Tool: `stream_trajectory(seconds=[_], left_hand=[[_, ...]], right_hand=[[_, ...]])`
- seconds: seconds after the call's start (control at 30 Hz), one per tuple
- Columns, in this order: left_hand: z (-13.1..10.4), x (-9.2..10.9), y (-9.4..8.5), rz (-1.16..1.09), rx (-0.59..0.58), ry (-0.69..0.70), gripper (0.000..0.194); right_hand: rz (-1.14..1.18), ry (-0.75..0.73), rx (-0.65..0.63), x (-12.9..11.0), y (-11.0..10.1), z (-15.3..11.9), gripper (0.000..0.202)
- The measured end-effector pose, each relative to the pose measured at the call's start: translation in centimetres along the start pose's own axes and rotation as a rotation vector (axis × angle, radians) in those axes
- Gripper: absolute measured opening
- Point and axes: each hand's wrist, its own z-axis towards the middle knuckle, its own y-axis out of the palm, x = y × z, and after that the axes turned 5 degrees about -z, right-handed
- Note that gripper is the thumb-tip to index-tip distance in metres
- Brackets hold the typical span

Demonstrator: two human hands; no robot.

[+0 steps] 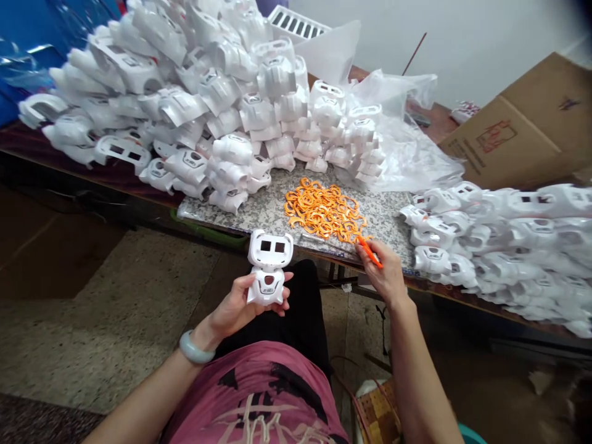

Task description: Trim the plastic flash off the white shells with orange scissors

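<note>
My left hand (245, 302) is closed around the lower part of a white plastic toy casing (270, 250), thumb on one side and fingertips on the other. The casing is upright, with two dark square openings above and a small reddish-brown opening below. My right hand (385, 271) is closed on a slim bright-orange tool (371, 253) at the table's front edge; its exact kind I cannot make out. The tool's far end lies by the near right side of a pile of curved orange plastic pieces (324, 206). A thin metal rod (319, 239) lies just in front of that pile.
White casings are heaped high (180, 105) at the back left and in a second stack (504, 234) at the right. Clear plastic bags (407, 148) and a cardboard box (513, 123) stand behind. The speckled tabletop (266, 203) ends just beyond my lap. A woven basket (382, 407) is below.
</note>
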Motion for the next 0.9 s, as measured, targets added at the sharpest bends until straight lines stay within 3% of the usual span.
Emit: stream_trajectory(seconds=[0.17,0.33,0.57,0.73,0.9], left_hand=[[0.0,-0.3,-0.4,0.017,-0.019,-0.025,0.055],[0.3,-0.8,-0.8,0.22,0.005,0.03,0.061],[0.9,-0.3,-1.3,0.87,0.273,0.127,0.063],[0.7,-0.4,-1.3,1.421,0.368,0.274,0.063],[1.1,-0.9,-0.8,1.67,0.3,0.344,0.054]], right_hand=[[0.019,-0.025,-0.112,-0.5,-0.6,-0.1,0.023],[0.01,-0.056,-0.14,0.0,-0.6,0.0,0.021],[0.051,0.026,-0.049,1.6,-3.3,-1.5,0.024],[0.084,0.058,0.084,-1.8,-5.1,-3.4,0.018],[0.177,-0.134,-0.061,-6.6,-4.0,-3.9,0.013]])
